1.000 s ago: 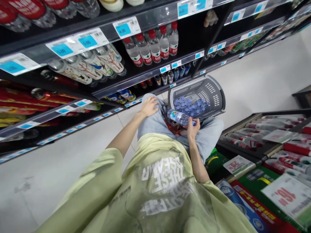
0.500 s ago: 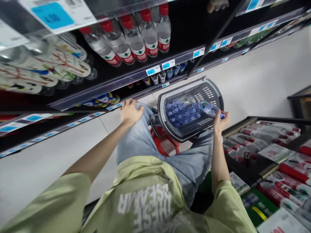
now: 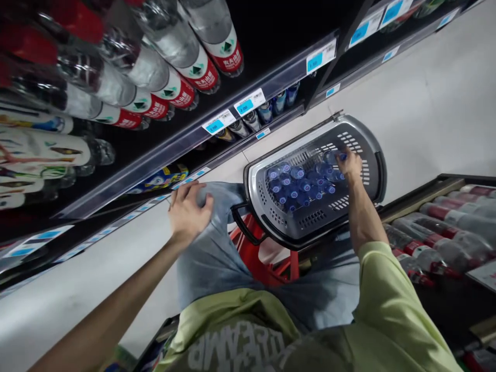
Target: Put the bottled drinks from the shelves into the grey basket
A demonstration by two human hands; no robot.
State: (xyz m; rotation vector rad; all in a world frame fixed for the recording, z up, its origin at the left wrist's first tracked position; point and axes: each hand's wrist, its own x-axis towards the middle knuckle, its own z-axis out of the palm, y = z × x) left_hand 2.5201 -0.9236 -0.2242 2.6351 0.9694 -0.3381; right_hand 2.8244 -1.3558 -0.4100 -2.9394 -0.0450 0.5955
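My right hand is inside the grey shopping basket, its fingers closed around the blue-capped end of a clear water bottle. The bottle lies at the right side of a group of small water bottles standing upright with blue caps facing up. Part of the held bottle is hidden by my fingers. My left hand rests on my left knee, fingers spread, holding nothing. The basket's black handle hangs over its near left end.
Shelves at the left and top hold red-capped water bottles, with price tags along the edges. Between my legs is a red stool. On the right, a low display carries lying bottles. Pale floor shows beyond the basket.
My right hand has moved from the basket's near right rim inward and away from me, carrying the bottle down among the others. My left hand stays on the knee. The view has shifted closer.
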